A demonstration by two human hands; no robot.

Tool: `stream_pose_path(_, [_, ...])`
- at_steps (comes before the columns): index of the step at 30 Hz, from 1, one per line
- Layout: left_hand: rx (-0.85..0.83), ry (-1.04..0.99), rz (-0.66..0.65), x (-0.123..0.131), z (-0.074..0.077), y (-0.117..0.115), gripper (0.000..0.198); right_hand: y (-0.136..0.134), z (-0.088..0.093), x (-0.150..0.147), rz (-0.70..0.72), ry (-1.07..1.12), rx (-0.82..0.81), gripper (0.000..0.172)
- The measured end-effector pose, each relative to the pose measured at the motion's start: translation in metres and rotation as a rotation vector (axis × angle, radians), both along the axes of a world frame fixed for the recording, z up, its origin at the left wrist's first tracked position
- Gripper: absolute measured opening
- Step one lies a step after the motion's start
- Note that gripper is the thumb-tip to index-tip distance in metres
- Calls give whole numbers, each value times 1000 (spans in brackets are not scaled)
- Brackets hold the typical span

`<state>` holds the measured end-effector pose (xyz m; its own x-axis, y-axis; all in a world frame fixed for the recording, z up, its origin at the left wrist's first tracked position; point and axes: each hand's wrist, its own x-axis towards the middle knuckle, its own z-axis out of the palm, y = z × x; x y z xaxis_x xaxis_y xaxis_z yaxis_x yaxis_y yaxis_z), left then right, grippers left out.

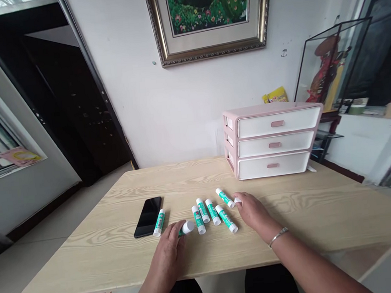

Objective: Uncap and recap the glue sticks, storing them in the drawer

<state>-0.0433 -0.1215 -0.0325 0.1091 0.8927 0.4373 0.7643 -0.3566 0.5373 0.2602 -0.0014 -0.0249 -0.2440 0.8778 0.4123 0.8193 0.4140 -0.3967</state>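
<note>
Several green-and-white glue sticks (213,211) lie in a loose row on the light wooden table (292,220). My left hand (170,248) is closed round one glue stick (187,228), its white cap poking out to the right. One more stick (159,222) lies just left of that hand, beside a black phone (148,216). My right hand (253,212) rests on the table with its fingers curled over another stick (237,201), whose white end shows at the fingertips. A silver bracelet is on that wrist.
A pink and white three-drawer organiser (273,141), all drawers closed, stands at the back right of the table. A framed picture (209,16) hangs on the wall behind. A glass display case (329,64) and a white cabinet are at the right.
</note>
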Motion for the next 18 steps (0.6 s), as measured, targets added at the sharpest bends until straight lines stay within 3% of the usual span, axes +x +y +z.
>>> stream_pose_path(6, [-71, -136, -3, 4, -4, -11, 37, 9, -12, 0, 42, 3, 3, 41])
stream_pose_path(11, [-81, -266, 22, 9, -1, -18, 40, 6, -15, 5, -6, 84, 8, 53])
stream_pose_path(15, [-214, -365, 6, 23, 16, -30, 44, -19, 8, -1, -87, 240, 20, 39])
stream_pose_path(18, [-247, -373, -37, 35, 25, -40, 45, -56, 36, -16, -12, 415, -46, 40])
